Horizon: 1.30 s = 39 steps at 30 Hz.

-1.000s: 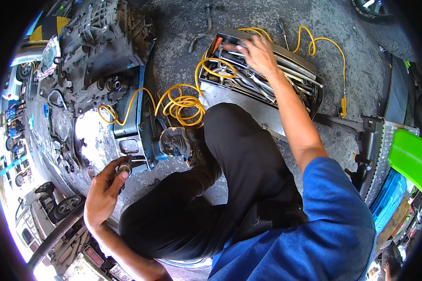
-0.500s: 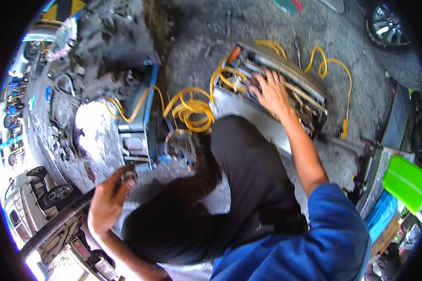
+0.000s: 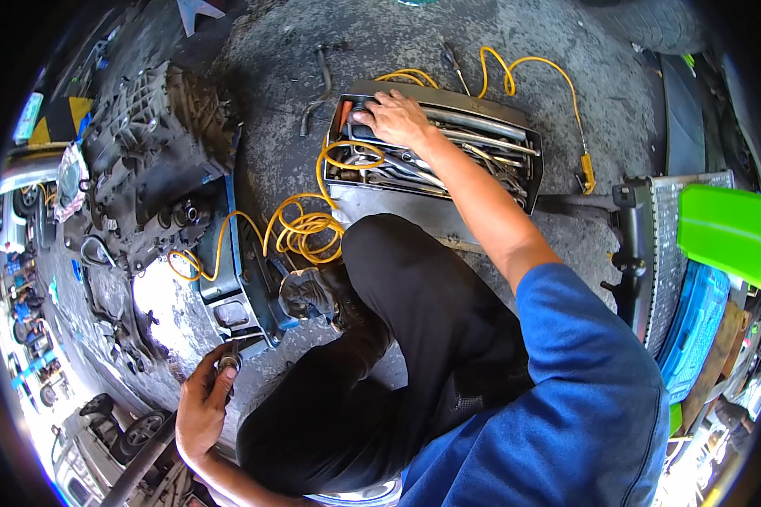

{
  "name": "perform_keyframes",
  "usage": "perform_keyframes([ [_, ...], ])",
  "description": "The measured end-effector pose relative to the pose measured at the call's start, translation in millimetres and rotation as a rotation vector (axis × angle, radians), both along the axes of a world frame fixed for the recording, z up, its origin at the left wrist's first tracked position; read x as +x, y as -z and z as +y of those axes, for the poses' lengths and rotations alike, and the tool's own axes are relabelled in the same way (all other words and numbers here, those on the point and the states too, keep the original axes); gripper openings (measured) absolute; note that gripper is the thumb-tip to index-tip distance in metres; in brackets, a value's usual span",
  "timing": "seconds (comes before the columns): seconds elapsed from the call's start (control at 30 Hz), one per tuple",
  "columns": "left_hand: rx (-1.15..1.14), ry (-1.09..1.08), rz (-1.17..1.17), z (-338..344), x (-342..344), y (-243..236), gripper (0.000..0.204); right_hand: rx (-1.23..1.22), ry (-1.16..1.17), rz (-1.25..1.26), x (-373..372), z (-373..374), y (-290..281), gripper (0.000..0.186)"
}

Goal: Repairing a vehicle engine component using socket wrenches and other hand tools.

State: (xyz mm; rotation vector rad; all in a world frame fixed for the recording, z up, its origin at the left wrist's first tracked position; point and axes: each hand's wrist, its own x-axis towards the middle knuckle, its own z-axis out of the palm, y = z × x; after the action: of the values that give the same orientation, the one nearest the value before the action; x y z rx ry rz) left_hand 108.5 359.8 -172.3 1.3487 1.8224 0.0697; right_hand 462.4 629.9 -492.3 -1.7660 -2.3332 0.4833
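Note:
My left hand (image 3: 201, 410), low on the left beside my knee, is closed around a small round metal part (image 3: 229, 362) that looks like a socket; the fingers hide much of it. My right hand (image 3: 397, 120) reaches forward into a long metal toolbox (image 3: 450, 91). Its fingers are apart over the box's far left corner, by a dark item (image 3: 363, 108) whose kind I cannot make out. Wrenches (image 3: 482, 144) and other metal hand tools lie jumbled in the box. A yellow coiled air hose (image 3: 307, 234) loops over the box's left end.
A large gearbox casing (image 3: 156, 127) lies at the far left, near a blue metal frame (image 3: 232, 279). Behind the toolbox, a screwdriver-like tool (image 3: 457, 68) and bent metal pipe (image 3: 320, 89) lie on the floor. A yellow air gun (image 3: 588, 172), radiator (image 3: 651, 253) and green panel (image 3: 723, 232) are at right.
The view has swung, shifting the toolbox left and up. My right hand has moved from the box's middle toward its far left corner. My left hand still holds the round metal part.

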Motion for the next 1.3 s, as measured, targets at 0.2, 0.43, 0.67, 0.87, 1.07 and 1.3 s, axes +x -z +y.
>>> perform_keyframes([
  [0.2, -0.191, -0.122, 0.050, 0.1, 5.8, -9.3, 0.039, -0.050, -0.249, -0.035, 22.1, 2.3, -5.1, 0.068],
  [0.43, -0.067, -0.009, 0.023, 2.6, 15.8, -2.8, 0.039, 0.027, -0.320, -0.311, 5.4, 9.3, -11.9, 0.071],
  [0.67, -0.103, -0.119, 0.014, -13.1, 2.8, -4.5, 0.039, 0.343, -0.075, 0.059, -22.6, -96.1, -19.8, 0.023],
  [0.87, -0.153, -0.136, 0.010, -3.5, 3.4, -2.7, 0.041, 0.559, -0.026, 0.035, -11.6, -118.6, 8.6, 0.036],
  [1.07, -0.173, -0.145, -0.025, 1.2, 8.0, -4.2, 0.041, 0.531, 0.068, 0.064, -1.1, -127.0, 10.4, 0.039],
  [1.3, -0.158, -0.157, -0.040, -0.9, 1.2, -0.4, 0.039, 0.439, 0.205, 0.058, -5.5, -93.6, -5.8, 0.028],
])
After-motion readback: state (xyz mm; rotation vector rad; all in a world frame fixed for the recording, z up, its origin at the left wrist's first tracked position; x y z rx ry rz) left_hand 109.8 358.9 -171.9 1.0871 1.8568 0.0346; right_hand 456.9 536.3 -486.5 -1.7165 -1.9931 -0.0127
